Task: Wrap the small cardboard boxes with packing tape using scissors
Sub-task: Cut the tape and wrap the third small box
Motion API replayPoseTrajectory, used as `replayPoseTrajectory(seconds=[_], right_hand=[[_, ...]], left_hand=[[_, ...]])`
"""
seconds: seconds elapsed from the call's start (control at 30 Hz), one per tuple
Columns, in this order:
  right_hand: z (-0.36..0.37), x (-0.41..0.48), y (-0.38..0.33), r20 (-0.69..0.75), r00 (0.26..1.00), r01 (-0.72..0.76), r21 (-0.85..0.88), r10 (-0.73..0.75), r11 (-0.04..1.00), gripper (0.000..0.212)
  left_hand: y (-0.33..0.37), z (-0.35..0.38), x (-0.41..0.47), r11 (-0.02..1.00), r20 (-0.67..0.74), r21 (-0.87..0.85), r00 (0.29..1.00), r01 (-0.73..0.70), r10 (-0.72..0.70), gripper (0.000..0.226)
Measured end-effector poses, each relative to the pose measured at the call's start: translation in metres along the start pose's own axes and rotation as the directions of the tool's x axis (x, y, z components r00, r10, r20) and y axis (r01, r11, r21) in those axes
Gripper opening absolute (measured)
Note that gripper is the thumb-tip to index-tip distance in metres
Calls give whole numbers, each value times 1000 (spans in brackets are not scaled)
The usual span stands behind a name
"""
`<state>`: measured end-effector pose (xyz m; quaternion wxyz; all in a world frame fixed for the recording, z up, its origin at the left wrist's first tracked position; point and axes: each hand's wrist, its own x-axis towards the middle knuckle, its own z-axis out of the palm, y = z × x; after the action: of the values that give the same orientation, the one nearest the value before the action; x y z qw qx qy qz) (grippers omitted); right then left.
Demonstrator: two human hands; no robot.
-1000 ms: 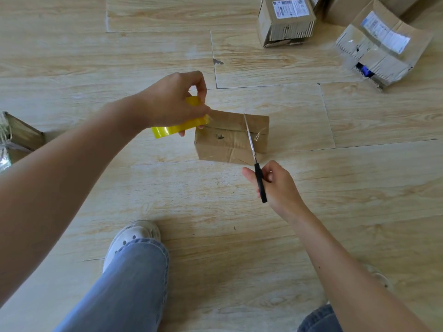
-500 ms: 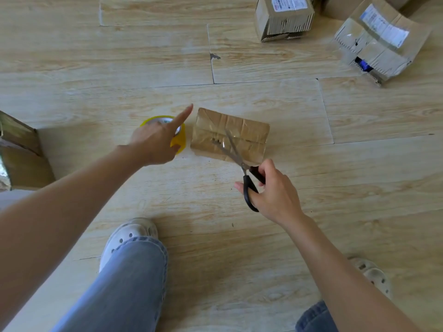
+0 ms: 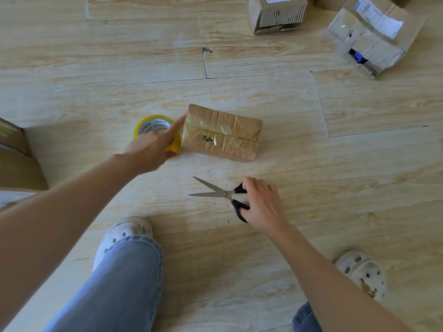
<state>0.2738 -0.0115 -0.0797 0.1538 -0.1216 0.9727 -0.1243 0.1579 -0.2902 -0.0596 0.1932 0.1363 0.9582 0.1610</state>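
A small cardboard box (image 3: 221,133), glossy with clear tape, lies flat on the wooden floor at the centre. Just left of it a yellow tape roll (image 3: 153,127) lies flat. My left hand (image 3: 153,147) rests on the roll, thumb at its near edge, index finger stretched out to touch the box's left corner. In front of the box, black-handled scissors (image 3: 223,195) lie on the floor with blades apart, pointing left. My right hand (image 3: 261,204) has its fingers in the handles.
Two more cardboard boxes with labels sit at the back right: one (image 3: 278,13) upright, another (image 3: 374,34) torn open. A larger box (image 3: 14,154) stands at the left edge. My jeans leg (image 3: 119,283) and white clogs (image 3: 362,276) are in the foreground.
The tape roll went from lifted beside the box down onto the floor. The box now lies flat. My right hand moved the scissors off the box and down to the floor nearer me.
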Motion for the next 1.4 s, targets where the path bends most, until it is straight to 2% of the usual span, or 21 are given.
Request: replayPoseTrajectory(seconds=[0.2, 0.27, 0.33, 0.4, 0.47, 0.5, 0.53, 0.57, 0.6, 0.63, 0.67, 0.73, 0.77, 0.87, 1.03, 1.1, 1.2, 1.3, 1.4], right_hand=[[4, 4, -8, 33, 995, -97, 66, 95, 993, 39], [4, 4, -10, 61, 994, -103, 122, 96, 987, 42], [2, 4, -11, 91, 990, -119, 177, 104, 977, 45], [-2, 3, -11, 84, 993, -104, 215, 88, 971, 44], [-8, 1, -16, -46, 997, -53, 255, 67, 965, 31], [-12, 2, -20, -187, 978, -36, 293, 94, 956, 24], [-16, 4, -25, -351, 919, -47, 356, 180, 933, 18], [-22, 9, -30, -484, 816, -79, 448, 316, 890, 17], [-29, 17, -35, -539, 705, -104, 564, 461, 819, 18], [-37, 25, -39, -510, 638, -109, 682, 577, 723, 24], [-45, 34, -44, -415, 634, -117, 783, 652, 611, 36], [-55, 51, -50, -192, 724, -153, 892, 662, 426, 61], [-58, 57, -52, -122, 757, -165, 915, 642, 368, 69], [-61, 69, -52, -40, 789, -200, 927, 614, 318, 79], [-56, 72, -41, -14, 793, -159, 960, 609, 230, 55], [-54, 73, -39, 36, 779, -162, 976, 627, 145, 48], [-55, 76, -36, 210, 740, -246, 969, 639, -34, 55], [-54, 79, -33, 272, 750, -294, 954, 603, -65, 63], [-55, 78, -29, 224, 771, -252, 967, 597, -37, 61]], left_hand=[[2, 2, -4, 993, 17, -117, 1000, -14, 16, 92], [2, 2, -4, 975, 71, -221, 997, 36, -20, 86], [4, -2, -1, 941, 105, -309, 988, 139, -112, 71], [8, -4, 0, 906, -16, -374, 975, 201, -223, 64], [18, -5, -2, 827, -153, -523, 932, 207, -330, 50], [26, -6, -3, 735, -157, -651, 914, 189, -374, 40], [34, -6, -3, 614, -121, -771, 909, 168, -400, 33], [41, -6, -3, 504, -66, -849, 915, 159, -399, 36], [49, -5, -2, 424, -7, -890, 925, 167, -379, 48], [56, -5, 0, 375, 48, -908, 935, 188, -351, 62], [61, -3, 2, 348, 85, -915, 942, 203, -324, 73], [68, 2, 6, 335, 89, -922, 948, 195, -306, 82], [69, 4, 7, 344, 75, -920, 945, 190, -320, 80], [68, 8, 11, 374, 52, -906, 930, 198, -365, 69], [68, 13, 11, 410, 52, -890, 936, 201, -347, 58], [68, 12, 12, 372, 60, -906, 933, 200, -355, 53], [67, 9, 15, 239, 118, -950, 939, 203, -324, 51], [69, 9, 16, 206, 159, -953, 947, 220, -278, 49], [71, 11, 15, 166, 173, -961, 950, 221, -261, 50]])
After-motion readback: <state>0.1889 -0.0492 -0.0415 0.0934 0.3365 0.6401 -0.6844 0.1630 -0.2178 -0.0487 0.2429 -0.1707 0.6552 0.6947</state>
